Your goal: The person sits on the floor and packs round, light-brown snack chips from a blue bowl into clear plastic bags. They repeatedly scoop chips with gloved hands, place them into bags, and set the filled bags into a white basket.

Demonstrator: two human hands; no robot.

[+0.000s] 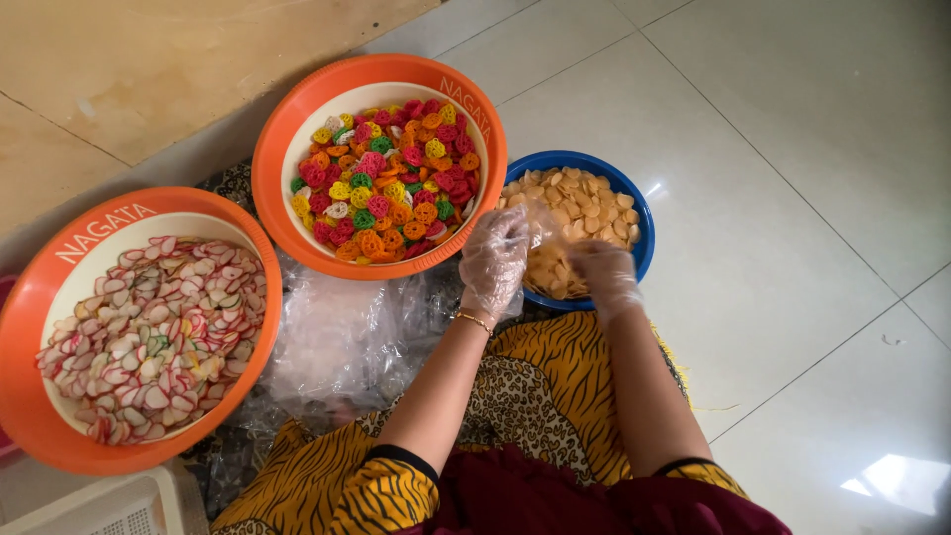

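Glossy plastic orange basins (297, 129), thin clear plastic gloves (495, 260), polished glossy floor tiles (792, 149).

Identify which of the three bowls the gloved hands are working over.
The blue bowl of plain tan chips; both orange bowls, holding coloured chips, lie to its left, away from the hands.

a small clear plastic bag (548, 238) is held open just right of the frame's centre, pinched at its mouth by the gloved left hand (493, 260) and the gloved right hand (604, 274). pale tan round crackers are seen through its thin, crinkled film. the bag is held over the near edge of a blue bowl (634, 203), which is filled with the same flat tan crackers (584, 203) lying in a loose heap.
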